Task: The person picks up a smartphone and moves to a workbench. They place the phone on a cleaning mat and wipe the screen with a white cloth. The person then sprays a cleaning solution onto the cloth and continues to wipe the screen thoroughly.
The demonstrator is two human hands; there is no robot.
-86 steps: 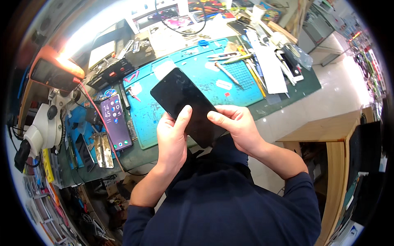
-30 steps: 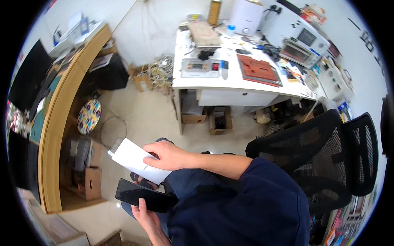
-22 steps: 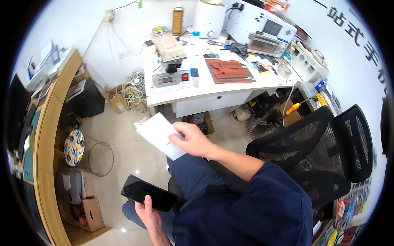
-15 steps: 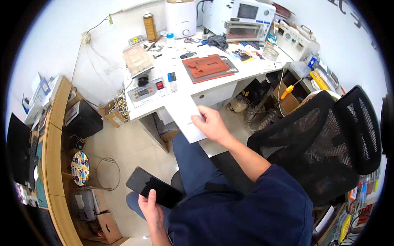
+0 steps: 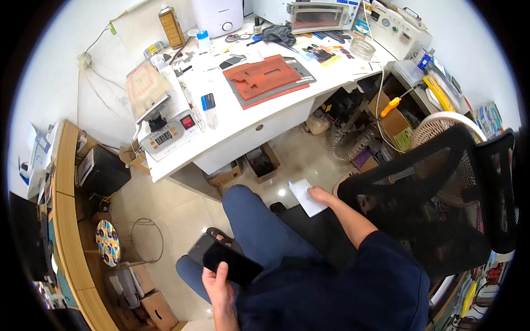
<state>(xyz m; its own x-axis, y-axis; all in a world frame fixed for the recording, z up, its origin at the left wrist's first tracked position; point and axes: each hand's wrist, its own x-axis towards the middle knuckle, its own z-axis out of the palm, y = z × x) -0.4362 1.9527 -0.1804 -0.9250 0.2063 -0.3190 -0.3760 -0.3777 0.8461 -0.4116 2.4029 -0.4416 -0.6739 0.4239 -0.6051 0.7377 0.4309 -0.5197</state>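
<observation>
Head view: the left hand point(image 5: 220, 282) grips a black phone point(image 5: 233, 261) in front of the white desk point(image 5: 237, 117), most fingers hidden beneath it. Farther right before the desk, the right hand point(image 5: 321, 195) pinches a white packet point(image 5: 307, 197), its markings too small to make out. An oven point(image 5: 320, 17) on the desk is cut off by the upper edge.

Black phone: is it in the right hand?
No, the left hand holds the black phone, while the right hand holds a flat white item.
</observation>
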